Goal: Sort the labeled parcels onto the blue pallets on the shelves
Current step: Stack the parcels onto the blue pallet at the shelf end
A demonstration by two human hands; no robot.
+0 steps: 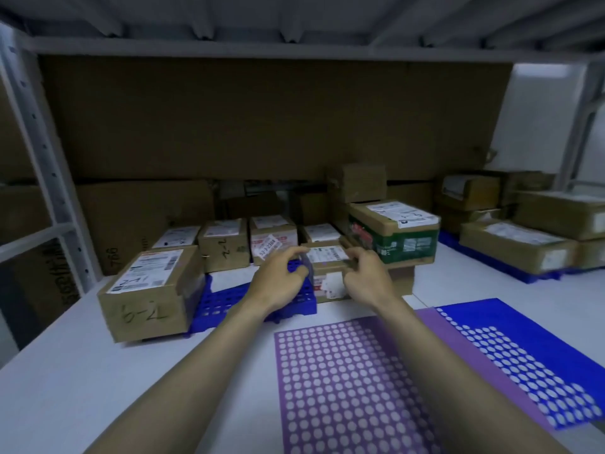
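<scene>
Now both my arms reach into the shelf (82, 371), and my left hand (278, 283) and right hand (366, 280) grip a small parcel (327, 262) from either side, fingers curled over its top edges. It sits at the right end of a blue pallet (226, 298), its white label facing up, with a second label on the front face. To its left on the same pallet stands a bigger box (147, 291) with handwriting on its side. Behind stand a row of labeled boxes (224, 244), and just right of my parcel a green-printed box (397, 234). Nearer me lie a purple dotted mat (347, 388) and a blue mat (523, 348). More boxes (517, 247) rest on another pallet far right.
</scene>
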